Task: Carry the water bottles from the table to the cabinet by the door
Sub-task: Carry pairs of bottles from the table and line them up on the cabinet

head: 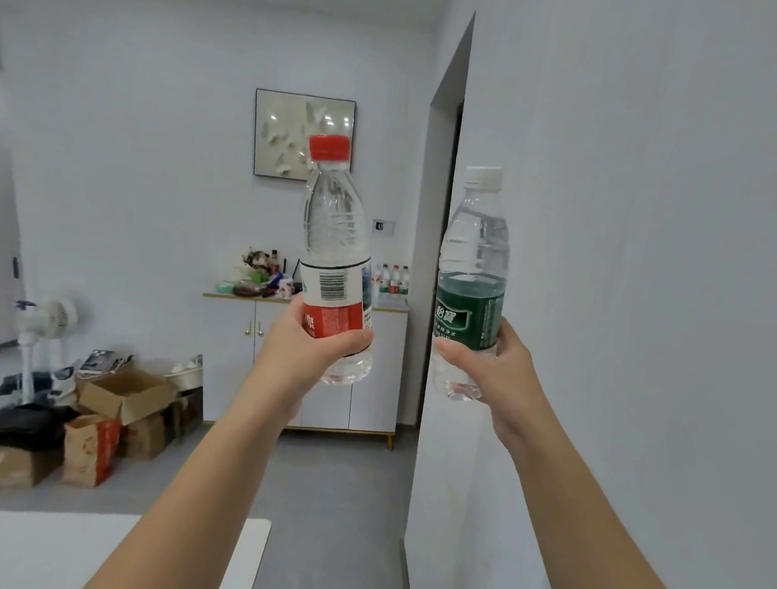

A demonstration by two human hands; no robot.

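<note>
Red label plastic sits under the left fingers (353, 338), which curl round the lower body of the red-capped bottle (336, 226) and grip it. The thumb crosses the front near the label's lower edge, and the rest are hidden behind. On my feed the left hand (302, 352) holds this bottle upright with a slight lean, its clear base showing below the grip. The right fingers (449, 350) wrap the same way round the green-labelled bottle (472, 254), thumb across the front at the label's lower edge. The right hand (505, 376) holds it upright, white cap on top. Both bottles are in the air at about the same height, apart from each other, with both forearms stretched forward.

Beyond them the white cabinet (378, 376) stands against the far wall, beside a dark doorway (448, 169). Its top carries a heap of clutter (259, 276) on the left and a few small bottles (394, 280) with red caps on the right. A framed picture (287, 135) hangs above it. On the floor to the left I see open cardboard boxes (126, 395), a paper bag (90, 453) and a white standing fan (45, 316). A corner of the white surface (60, 552) lies at the bottom left, under my left forearm. A pale wall (655, 267) fills the right side, close by the right arm.
</note>
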